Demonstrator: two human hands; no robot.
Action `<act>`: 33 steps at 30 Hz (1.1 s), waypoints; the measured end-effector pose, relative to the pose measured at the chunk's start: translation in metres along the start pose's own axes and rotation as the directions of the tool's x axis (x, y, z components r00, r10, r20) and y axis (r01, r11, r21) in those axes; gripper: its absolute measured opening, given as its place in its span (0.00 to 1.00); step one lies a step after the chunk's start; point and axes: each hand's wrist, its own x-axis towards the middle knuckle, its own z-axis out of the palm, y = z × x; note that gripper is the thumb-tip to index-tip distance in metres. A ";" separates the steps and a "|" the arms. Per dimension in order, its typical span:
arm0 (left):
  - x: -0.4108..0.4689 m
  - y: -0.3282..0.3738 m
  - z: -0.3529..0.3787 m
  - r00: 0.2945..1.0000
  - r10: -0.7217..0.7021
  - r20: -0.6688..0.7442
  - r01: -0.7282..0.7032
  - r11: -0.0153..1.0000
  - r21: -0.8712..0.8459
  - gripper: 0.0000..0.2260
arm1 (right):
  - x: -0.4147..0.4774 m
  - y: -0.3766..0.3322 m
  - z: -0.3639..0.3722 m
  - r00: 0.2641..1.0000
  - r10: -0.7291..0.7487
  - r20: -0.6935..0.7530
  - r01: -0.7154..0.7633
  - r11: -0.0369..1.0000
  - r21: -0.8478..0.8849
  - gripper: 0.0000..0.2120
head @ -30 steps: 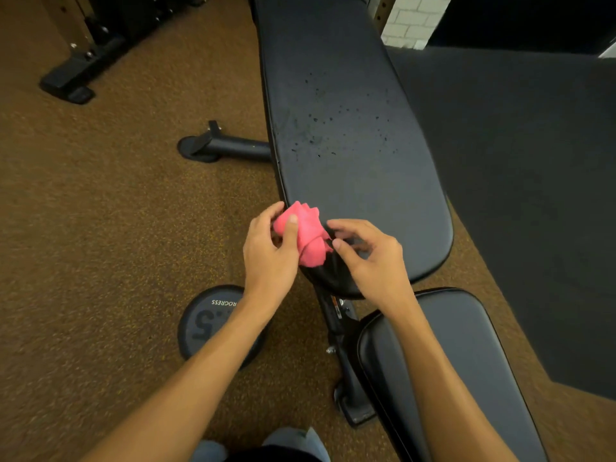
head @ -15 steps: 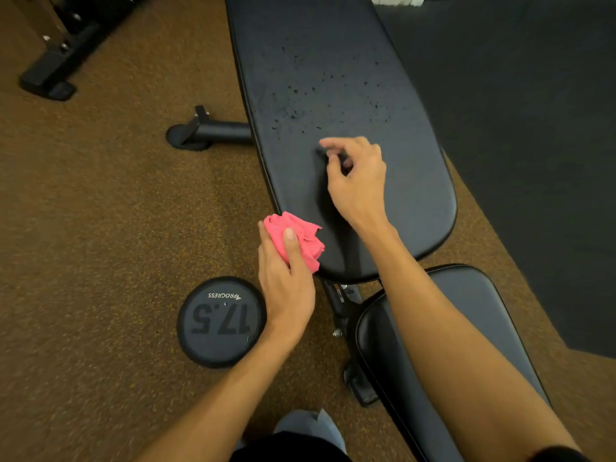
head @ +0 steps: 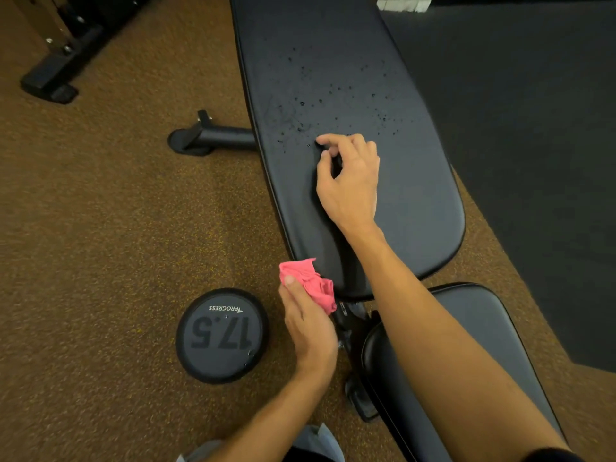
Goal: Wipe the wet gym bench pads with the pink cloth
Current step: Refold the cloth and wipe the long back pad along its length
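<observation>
The long black bench pad [head: 416, 181] runs away from me, with water droplets [head: 333, 91] scattered over its middle. A second black pad [head: 473, 328] lies nearer, at lower right. My left hand [head: 308, 328] grips the crumpled pink cloth [head: 311, 285] beside the long pad's near left corner, just off its edge. My right hand [head: 350, 181] is over the long pad just below the droplets. Its fingers are curled with thumb near forefinger, and nothing shows in them.
A black round weight marked 17.5 [head: 221, 335] stands on the brown floor left of my left hand. The bench's cross foot [head: 206, 138] sticks out to the left. A rack base [head: 56, 75] sits far left. Dark matting [head: 533, 128] covers the floor on the right.
My right hand let go of the cloth and moved up onto the long pad toward the droplets. My left hand kept the cloth and drew back toward the pad's near left corner.
</observation>
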 end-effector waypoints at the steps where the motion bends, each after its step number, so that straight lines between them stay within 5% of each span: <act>1: 0.004 0.002 0.005 0.999 -0.039 -0.030 0.038 0.999 -0.034 0.29 | 0.000 0.000 0.000 1.000 -0.008 -0.005 0.008 1.000 -0.004 0.11; 5: 0.034 0.032 0.015 0.993 0.002 -0.122 -0.018 0.992 -0.124 0.18 | 0.001 0.001 0.001 1.000 -0.021 -0.021 0.021 1.000 -0.019 0.11; 12: 0.106 0.095 0.023 0.964 0.238 -0.119 -0.230 0.970 0.075 0.17 | -0.001 0.001 0.003 0.999 -0.042 -0.029 0.041 0.998 -0.056 0.11; 18: 0.079 0.060 0.017 0.907 0.415 -0.067 -0.410 0.909 0.074 0.31 | 0.000 0.000 0.004 0.999 -0.035 -0.028 0.033 0.997 -0.068 0.10; 26: 0.142 0.115 0.034 0.902 0.426 -0.075 -0.412 0.898 0.153 0.25 | 0.002 -0.001 0.003 0.999 -0.032 -0.006 0.032 0.997 -0.064 0.10; 33: 0.118 0.093 0.025 0.889 0.452 -0.071 -0.433 0.881 0.191 0.20 | 0.006 -0.002 0.001 0.998 -0.055 0.012 0.056 0.994 -0.092 0.09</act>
